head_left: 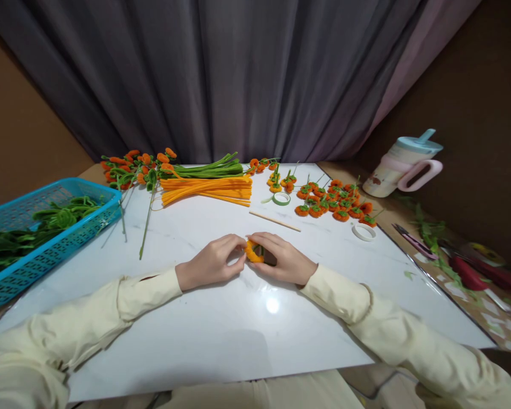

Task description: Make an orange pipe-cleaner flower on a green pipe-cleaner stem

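Note:
Over the middle of the white tabletop, my two hands meet at a yellow-orange pipe-cleaner flower head (252,253) with a bit of green at its centre. My right hand (286,260) curves around it from the right, thumb below and fingers above. From the other side my left hand (213,261) bends its thumb and fingertips to the flower's left edge. Beyond the hands lie a thin wooden stick (275,221), a bundle of orange pipe cleaners (206,190) and a bundle of green ones (213,168). Small orange flower heads (332,200) are grouped at the back right.
A blue basket (53,250) with green leaf pieces stands at the left. Stemmed orange flowers (132,166) lie behind it. Green tape (281,199) and a white tape roll (363,232) are on the table. A tumbler (402,165), pink-handled snips (415,241) and red-handled pliers (468,272) lie right.

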Action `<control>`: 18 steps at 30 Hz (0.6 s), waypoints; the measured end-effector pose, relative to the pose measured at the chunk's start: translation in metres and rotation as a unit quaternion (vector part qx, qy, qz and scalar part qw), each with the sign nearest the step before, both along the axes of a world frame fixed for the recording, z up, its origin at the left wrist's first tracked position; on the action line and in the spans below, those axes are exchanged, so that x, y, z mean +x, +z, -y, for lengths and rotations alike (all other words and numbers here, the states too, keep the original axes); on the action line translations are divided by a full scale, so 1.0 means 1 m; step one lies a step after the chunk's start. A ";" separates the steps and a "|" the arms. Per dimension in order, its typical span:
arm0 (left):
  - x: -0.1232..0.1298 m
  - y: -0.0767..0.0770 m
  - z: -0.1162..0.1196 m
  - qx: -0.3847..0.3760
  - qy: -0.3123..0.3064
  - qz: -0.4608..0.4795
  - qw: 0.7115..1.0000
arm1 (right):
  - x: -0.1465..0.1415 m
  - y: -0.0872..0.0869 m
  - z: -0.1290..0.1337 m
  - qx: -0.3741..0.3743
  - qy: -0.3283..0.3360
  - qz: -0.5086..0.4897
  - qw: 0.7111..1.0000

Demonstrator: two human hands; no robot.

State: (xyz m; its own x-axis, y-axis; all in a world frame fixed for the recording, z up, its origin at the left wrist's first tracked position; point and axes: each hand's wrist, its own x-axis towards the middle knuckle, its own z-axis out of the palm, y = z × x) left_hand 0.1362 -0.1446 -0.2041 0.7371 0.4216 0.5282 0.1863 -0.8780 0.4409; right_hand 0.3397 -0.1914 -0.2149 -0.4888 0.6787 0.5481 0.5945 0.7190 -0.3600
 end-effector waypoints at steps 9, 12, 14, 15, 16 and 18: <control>0.000 0.001 0.000 0.017 0.006 -0.007 1.000 | 0.002 -0.005 -0.002 0.012 -0.001 -0.021 1.000; 0.000 0.000 -0.001 0.034 0.037 0.002 0.999 | 0.001 -0.002 -0.001 0.009 -0.005 -0.032 0.999; 0.000 0.000 -0.002 0.034 0.059 0.004 0.998 | 0.000 0.001 -0.001 0.002 -0.010 -0.039 0.999; 0.000 -0.001 -0.003 0.034 0.064 0.003 0.997 | 0.000 0.002 0.000 -0.001 -0.013 -0.043 0.999; 0.000 -0.001 -0.003 0.037 0.066 0.000 0.997 | 0.000 0.003 0.000 -0.003 -0.015 -0.047 0.999; 0.000 -0.002 -0.004 0.047 0.065 -0.006 0.997 | -0.001 0.003 0.001 -0.007 -0.018 -0.054 0.998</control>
State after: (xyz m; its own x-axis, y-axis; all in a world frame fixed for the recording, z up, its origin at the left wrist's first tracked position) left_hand 0.1361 -0.1407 -0.2065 0.6861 0.4629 0.5612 0.3053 -0.8834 0.3555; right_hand 0.3392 -0.1923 -0.2115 -0.4035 0.7017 0.5872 0.5766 0.6933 -0.4323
